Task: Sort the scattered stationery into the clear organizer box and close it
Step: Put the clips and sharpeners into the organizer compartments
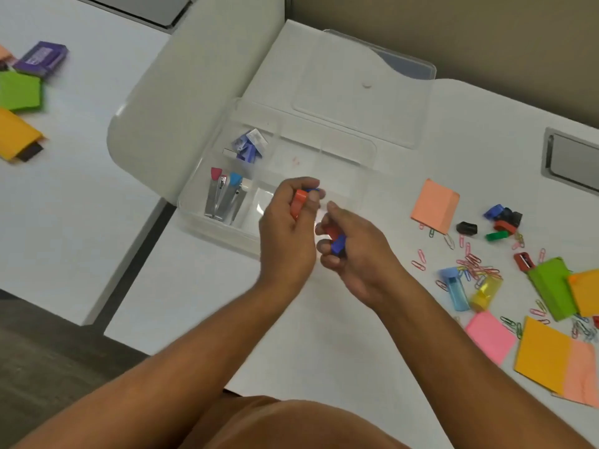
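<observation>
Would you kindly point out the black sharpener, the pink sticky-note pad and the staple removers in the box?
black sharpener (466, 228), head view, middle of its body
pink sticky-note pad (489, 337), head view, centre of its top sheet
staple removers (223, 197), head view, metal jaws

The clear plastic organizer box (227, 231) lies open on the white desk, its transparent lid (363, 89) folded flat behind it. One front compartment holds metal staple removers with pink and blue handles (225, 197); the compartment behind it holds small blue staple boxes (249, 144). Small orange and blue plastic sharpeners (299, 202) are held above the box, and red and blue ones (337, 239) just beside them. To the right lie scattered coloured paper clips (476, 264), sticky-note pads (peach, pink, orange, green) (436, 204), more sharpeners (502, 220) and two translucent blue and yellow cases (470, 291).
</observation>
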`<action>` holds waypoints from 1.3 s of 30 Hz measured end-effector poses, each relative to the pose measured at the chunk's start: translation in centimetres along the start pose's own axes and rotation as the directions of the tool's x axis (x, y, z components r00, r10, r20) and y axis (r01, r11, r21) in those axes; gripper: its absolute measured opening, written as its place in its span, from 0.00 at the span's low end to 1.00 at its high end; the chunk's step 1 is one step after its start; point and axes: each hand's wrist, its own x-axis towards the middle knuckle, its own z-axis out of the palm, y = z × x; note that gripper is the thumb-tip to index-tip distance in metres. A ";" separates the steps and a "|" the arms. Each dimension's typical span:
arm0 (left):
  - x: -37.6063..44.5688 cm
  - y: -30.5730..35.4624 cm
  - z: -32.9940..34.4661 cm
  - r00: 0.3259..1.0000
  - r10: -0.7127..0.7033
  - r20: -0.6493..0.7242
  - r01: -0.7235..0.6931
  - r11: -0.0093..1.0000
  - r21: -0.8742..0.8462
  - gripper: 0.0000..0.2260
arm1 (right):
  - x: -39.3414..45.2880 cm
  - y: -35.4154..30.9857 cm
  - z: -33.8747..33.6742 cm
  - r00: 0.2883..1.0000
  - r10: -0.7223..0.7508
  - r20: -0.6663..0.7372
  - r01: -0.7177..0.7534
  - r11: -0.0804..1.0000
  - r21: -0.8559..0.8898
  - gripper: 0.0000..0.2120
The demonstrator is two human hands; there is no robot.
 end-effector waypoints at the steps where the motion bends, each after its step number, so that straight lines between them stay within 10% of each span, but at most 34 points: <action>1: 1.4 -0.8 -1.2 0.999 0.035 0.036 -0.040 0.989 0.143 0.07 | 0.5 -0.2 0.9 0.995 -0.092 -0.036 0.083 0.974 -0.210 0.13; 5: 5.4 -3.4 -4.8 0.966 0.029 0.257 -0.203 0.701 0.684 0.10 | 3.0 -0.7 3.8 0.922 -0.376 0.095 0.301 0.541 -0.785 0.05; 11: 7.6 -3.5 -6.1 0.931 -0.121 0.345 -0.218 0.572 0.790 0.18 | 5.3 -0.3 7.0 0.902 -0.389 0.189 0.262 0.144 -0.954 0.20; 17: 7.7 -2.6 -8.0 0.931 -0.099 0.351 -0.217 0.624 0.751 0.27 | 4.1 -1.4 7.1 0.920 -0.367 0.136 0.239 0.251 -0.938 0.28; 24: 3.0 -0.7 -4.9 0.920 0.184 0.346 -0.355 0.765 0.537 0.15 | -0.5 0.4 0.8 0.794 -0.602 -0.084 0.367 0.585 -0.723 0.10; 32: -6.5 -3.7 6.2 0.667 0.056 0.743 -0.506 0.766 0.397 0.09 | -3.3 2.8 -17.5 0.645 -0.687 -0.336 0.135 0.535 -0.834 0.05; 39: -10.2 -4.3 17.1 0.626 0.004 0.780 -0.554 0.706 0.441 0.11 | -5.1 1.8 -32.4 0.492 -0.784 -0.380 0.071 0.471 -0.879 0.08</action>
